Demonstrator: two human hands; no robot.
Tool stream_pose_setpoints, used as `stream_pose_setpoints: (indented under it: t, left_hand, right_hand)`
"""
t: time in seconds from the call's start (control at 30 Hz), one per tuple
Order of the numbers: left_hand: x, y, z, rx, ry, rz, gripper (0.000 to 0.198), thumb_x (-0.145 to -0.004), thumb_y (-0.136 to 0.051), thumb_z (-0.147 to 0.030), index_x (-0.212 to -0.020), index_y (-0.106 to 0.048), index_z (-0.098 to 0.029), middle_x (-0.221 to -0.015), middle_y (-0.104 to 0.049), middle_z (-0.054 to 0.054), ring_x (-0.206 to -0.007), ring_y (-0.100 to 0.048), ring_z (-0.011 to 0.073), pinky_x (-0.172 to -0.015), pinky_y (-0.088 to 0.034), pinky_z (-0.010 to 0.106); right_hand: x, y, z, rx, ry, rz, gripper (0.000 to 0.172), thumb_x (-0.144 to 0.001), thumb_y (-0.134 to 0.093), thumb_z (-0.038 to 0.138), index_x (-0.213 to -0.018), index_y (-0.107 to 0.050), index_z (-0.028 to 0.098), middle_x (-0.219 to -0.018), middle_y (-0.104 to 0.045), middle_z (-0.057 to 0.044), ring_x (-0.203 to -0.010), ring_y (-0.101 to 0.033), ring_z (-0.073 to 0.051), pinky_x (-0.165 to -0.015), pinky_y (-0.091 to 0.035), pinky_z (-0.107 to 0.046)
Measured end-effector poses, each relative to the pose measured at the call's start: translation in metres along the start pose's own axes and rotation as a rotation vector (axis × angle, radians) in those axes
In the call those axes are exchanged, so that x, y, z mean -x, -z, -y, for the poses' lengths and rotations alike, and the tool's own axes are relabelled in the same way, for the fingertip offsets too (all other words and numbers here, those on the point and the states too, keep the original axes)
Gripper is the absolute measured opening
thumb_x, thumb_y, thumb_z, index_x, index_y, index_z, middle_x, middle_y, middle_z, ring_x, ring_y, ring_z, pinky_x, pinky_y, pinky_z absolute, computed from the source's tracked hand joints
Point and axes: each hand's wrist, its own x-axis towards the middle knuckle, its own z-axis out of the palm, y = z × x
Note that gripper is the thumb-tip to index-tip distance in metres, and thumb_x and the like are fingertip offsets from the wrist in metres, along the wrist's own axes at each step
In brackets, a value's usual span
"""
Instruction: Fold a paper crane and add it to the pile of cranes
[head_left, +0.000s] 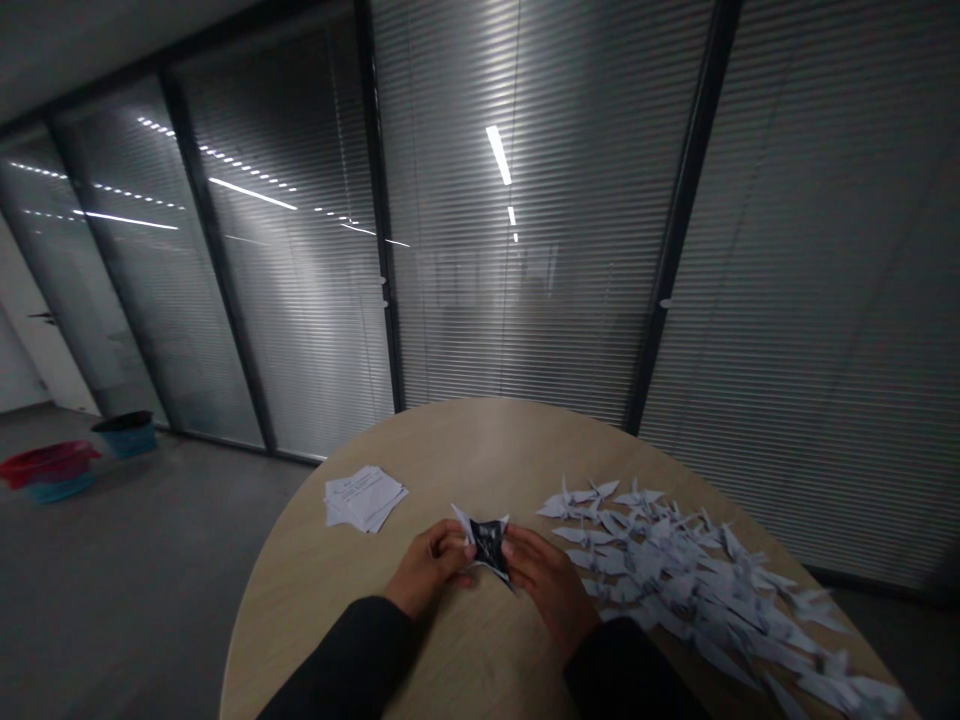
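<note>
My left hand (429,570) and my right hand (551,585) pinch a small, partly folded piece of paper (486,541) between them, just above a round wooden table (450,450). The paper is white at its pointed corners and dark with print in the middle. My left fingers grip its left edge and my right fingers grip its right edge. Both arms wear dark sleeves.
A small stack of printed paper squares (364,497) lies to the left of my hands. A large heap of folded white paper cranes (675,570) covers the table's right side. Glass walls with shut blinds stand behind. Red and blue tubs (52,470) sit on the floor far left.
</note>
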Motion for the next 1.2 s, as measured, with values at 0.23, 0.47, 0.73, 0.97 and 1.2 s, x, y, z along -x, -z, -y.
stream_pose_setpoints:
  t: [0.23, 0.47, 0.73, 0.97, 1.2]
  left_hand:
    - [0.001, -0.001, 0.003, -0.033, -0.013, 0.039, 0.049, -0.055, -0.078, -0.045, -0.083, -0.057, -0.011, -0.071, -0.056, 0.004, -0.069, -0.057, 0.0155, -0.056, -0.05, 0.024]
    - [0.0, 0.0, 0.009, -0.017, -0.019, 0.106, 0.047, -0.061, -0.075, -0.045, -0.085, -0.052, -0.011, -0.075, -0.059, 0.008, -0.069, -0.06, 0.0164, -0.058, -0.05, 0.026]
    - [0.001, -0.004, 0.004, -0.041, 0.023, -0.047, 0.045, -0.055, -0.075, -0.036, -0.082, -0.048, -0.012, -0.08, -0.054, 0.005, -0.07, -0.062, 0.0204, -0.055, -0.051, 0.03]
    - [0.005, -0.003, 0.002, -0.388, -0.272, -0.173, 0.021, -0.07, -0.057, -0.02, -0.09, -0.055, -0.015, -0.081, -0.061, 0.006, -0.071, -0.059, 0.0161, -0.063, -0.049, 0.027]
    - [0.008, 0.003, -0.004, -0.532, -0.474, -0.206, 0.02, -0.074, -0.055, -0.017, -0.092, -0.063, -0.017, -0.101, -0.061, 0.008, -0.092, -0.058, 0.018, -0.068, -0.048, 0.024]
  right_hand:
    - [0.0, 0.0, 0.002, -0.04, -0.03, 0.09, 0.054, -0.057, -0.077, 0.045, -0.097, -0.065, 0.013, -0.1, -0.066, -0.013, -0.097, -0.061, -0.027, -0.084, -0.047, -0.033]
    - [-0.001, 0.003, -0.001, 0.012, 0.023, 0.056, 0.052, -0.055, -0.077, 0.045, -0.097, -0.067, 0.014, -0.099, -0.067, -0.012, -0.097, -0.061, -0.027, -0.089, -0.046, -0.038]
    - [0.0, 0.004, 0.004, 0.207, 0.098, 0.016, 0.048, -0.052, -0.077, 0.048, -0.086, -0.07, 0.015, -0.084, -0.068, -0.01, -0.082, -0.064, -0.025, -0.077, -0.051, -0.036]
    - [0.0, 0.002, 0.003, 0.278, 0.171, -0.031, 0.047, -0.063, -0.068, 0.057, -0.088, -0.069, 0.017, -0.096, -0.066, -0.011, -0.094, -0.061, -0.025, -0.084, -0.048, -0.036]
    - [0.0, -0.002, -0.006, 0.159, 0.132, 0.072, 0.058, -0.068, -0.065, 0.057, -0.11, -0.061, 0.016, -0.097, -0.065, -0.011, -0.088, -0.062, -0.023, -0.075, -0.051, -0.034]
